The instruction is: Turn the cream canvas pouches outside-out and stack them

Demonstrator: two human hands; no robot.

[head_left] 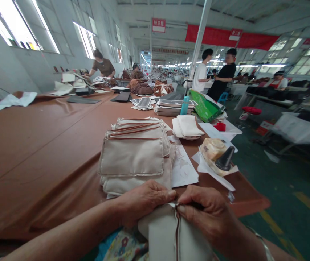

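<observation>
A beige fabric piece [162, 232] with a brown-edged slit or seam down its middle hangs over my lap. My left hand [146, 203] pinches its top edge between thumb and fingers. Close beside it, my right hand [206, 210] grips the same edge at the brown strip, thumb and forefinger pressed together. Just beyond my hands lies a stack of similar beige sewn pieces [131, 157], some with brown edging along the top. The lower part of the held piece runs out of view.
Right of the stack are a marked white paper sheet [183, 166], a smaller pile of beige pieces [189, 125], and a black cone [225, 158] beside a yellowish container [212, 148]. Farther back stand a turquoise bottle [184, 106] and a green bag [205, 105]. Brown sheeting [48, 145] covers the table.
</observation>
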